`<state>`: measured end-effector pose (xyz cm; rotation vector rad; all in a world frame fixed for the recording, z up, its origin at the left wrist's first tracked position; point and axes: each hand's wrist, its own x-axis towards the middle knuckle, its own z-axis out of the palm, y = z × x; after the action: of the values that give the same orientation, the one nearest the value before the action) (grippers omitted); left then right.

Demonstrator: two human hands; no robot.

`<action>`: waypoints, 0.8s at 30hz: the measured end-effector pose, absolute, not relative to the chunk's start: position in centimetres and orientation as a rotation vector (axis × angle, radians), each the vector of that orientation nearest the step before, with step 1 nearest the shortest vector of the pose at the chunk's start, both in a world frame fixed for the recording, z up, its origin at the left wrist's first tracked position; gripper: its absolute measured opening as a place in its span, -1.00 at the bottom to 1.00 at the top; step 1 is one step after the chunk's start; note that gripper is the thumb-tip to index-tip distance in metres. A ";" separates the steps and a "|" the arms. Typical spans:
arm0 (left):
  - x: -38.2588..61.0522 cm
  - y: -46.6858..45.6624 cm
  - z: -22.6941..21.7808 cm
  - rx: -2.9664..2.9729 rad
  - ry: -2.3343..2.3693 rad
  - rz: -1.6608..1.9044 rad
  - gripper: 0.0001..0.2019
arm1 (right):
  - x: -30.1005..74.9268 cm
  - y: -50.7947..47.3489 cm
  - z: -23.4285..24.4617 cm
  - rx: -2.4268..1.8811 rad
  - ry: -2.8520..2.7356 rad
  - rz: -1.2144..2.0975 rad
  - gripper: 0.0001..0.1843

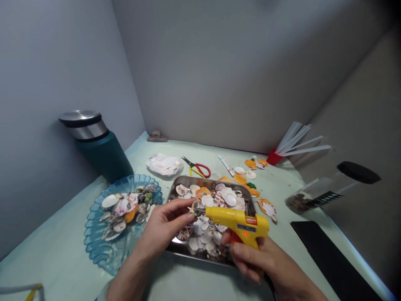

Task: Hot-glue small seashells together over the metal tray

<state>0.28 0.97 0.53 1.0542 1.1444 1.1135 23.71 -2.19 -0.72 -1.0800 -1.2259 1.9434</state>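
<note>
My right hand (250, 255) is wrapped round the handle of a yellow hot glue gun (232, 219), whose small red light glows on its side. The gun's metal nozzle points left and meets a small shell (194, 207) pinched between the thumb and fingers of my left hand (169, 219). Whether glue is coming out is too small to tell. Both hands are above a metal tray (206, 260) full of white, speckled and orange shells. Left of it stands a blue scalloped plastic dish (97, 238) with more shells and snail shells in it.
A teal bottle (103, 154) stands behind the dish. Beyond the tray lie a crumpled white packet (163, 164), scissors (197, 167), a marker (226, 165) and orange shells (240, 179). On the right are glue sticks in a red cup (275, 157), a clear jar (319, 196) and a black slab (332, 255).
</note>
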 end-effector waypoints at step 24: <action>0.6 1.2 -0.3 0.673 0.910 1.159 -0.64 | 23.3 -2.7 -1.4 -1.121 -1.320 1.786 -0.55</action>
<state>0.55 1.17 -0.30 0.6732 0.9098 1.1587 23.31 -2.66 -1.37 -1.1212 -1.3200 1.7863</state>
